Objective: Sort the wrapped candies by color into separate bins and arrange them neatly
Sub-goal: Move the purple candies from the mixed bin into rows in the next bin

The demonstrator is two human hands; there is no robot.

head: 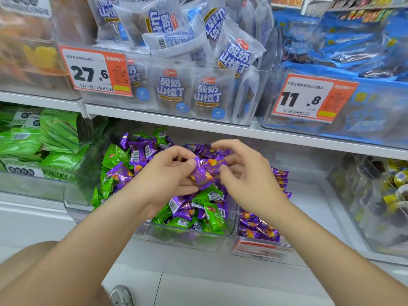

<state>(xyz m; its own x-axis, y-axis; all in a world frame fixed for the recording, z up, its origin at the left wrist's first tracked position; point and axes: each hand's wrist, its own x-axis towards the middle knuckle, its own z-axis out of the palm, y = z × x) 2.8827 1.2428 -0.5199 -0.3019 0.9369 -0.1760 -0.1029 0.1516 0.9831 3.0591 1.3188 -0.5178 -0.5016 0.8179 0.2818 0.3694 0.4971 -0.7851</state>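
A clear bin (183,237) on the lower shelf holds a mixed heap of purple candies (138,151) and green candies (213,214). Above the heap, my left hand (170,173) grips a small bunch of purple candies (205,171) between thumb and curled fingers. My right hand (245,173) is close beside it, its fingertips touching the same purple wrappers from the right. To the right stands a second clear bin (260,250) with only purple candies (258,228) in it, partly hidden by my right forearm.
Green snack packs (44,142) fill the bin at left. A clear bin with yellow-wrapped sweets (393,195) stands at right. The upper shelf (176,120) overhangs the bins, carrying white packets (174,89), blue packs (353,51) and price tags (95,71). My knee and shoe show below.
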